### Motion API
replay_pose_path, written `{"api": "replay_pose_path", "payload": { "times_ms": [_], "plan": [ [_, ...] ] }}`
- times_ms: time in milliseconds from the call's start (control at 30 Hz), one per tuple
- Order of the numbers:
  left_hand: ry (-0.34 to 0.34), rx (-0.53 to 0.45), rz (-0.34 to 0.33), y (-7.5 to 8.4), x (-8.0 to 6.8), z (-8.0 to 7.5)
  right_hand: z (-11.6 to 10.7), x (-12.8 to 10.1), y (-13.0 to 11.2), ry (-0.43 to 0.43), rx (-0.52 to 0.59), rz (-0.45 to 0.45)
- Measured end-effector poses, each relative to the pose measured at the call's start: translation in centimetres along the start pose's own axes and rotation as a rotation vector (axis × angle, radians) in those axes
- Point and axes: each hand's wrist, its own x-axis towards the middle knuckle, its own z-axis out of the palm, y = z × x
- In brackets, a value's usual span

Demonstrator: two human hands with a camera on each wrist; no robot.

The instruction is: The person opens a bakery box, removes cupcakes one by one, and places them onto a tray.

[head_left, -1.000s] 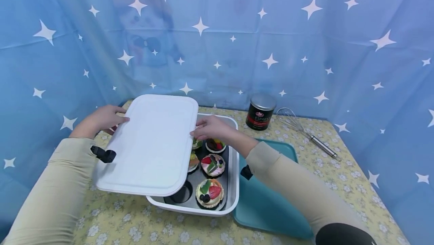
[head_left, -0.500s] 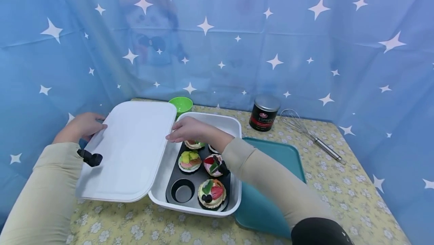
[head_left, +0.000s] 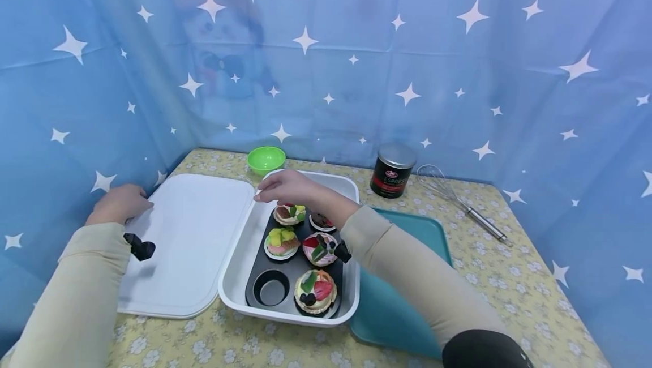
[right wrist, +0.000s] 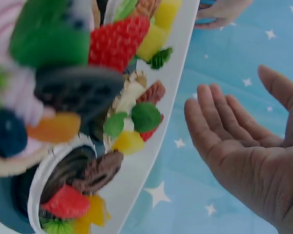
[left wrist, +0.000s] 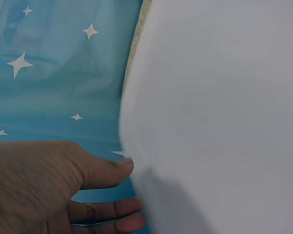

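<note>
White lid [head_left: 185, 243]: flat on the surface, lower left of frame, beside the white container [head_left: 234, 283]. Left hand [head_left: 118, 204]: fingers [left wrist: 107, 170] curled on the lid's far-left edge. Right hand [head_left: 285, 187]: fingers [right wrist: 219, 122] relaxed, empty, above the container's rear cupcakes [head_left: 289, 214].

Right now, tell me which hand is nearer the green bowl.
Right. The right hand hovers open over the white box's far corner, just in front of the green bowl. The left hand holds the lid's far-left edge, much farther away.
</note>
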Motion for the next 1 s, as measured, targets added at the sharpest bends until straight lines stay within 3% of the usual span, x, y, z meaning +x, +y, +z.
{"api": "replay_pose_path", "payload": {
  "times_ms": [167, 367, 600, 733, 867, 1000],
  "plan": [
    [0.033, -0.003, 0.027, 1.6, 0.5, -0.8, -1.2, -0.6, -0.2, 0.034, -0.068, -0.044],
    [0.07, -0.065, 0.173, 4.8, 1.6, -1.2, -2.6, -2.4, 0.3, 0.001, -0.06, -0.133],
    [0.048, -0.203, 0.333, 9.5, 2.4, 0.7, -3.2, -6.6, 2.3, -0.063, -0.045, -0.238],
    [-0.012, -0.347, 0.396, 11.9, 3.4, 2.8, -2.9, -9.2, 4.1, -0.084, -0.085, -0.303],
    [-0.11, -0.535, 0.462, 14.0, 4.5, 4.9, -2.1, -11.7, 5.7, -0.185, -0.139, -0.38],
    [-0.209, -0.647, 0.511, 15.8, 5.1, 6.6, -0.8, -13.7, 6.7, -0.273, -0.206, -0.426]
  ]
}}
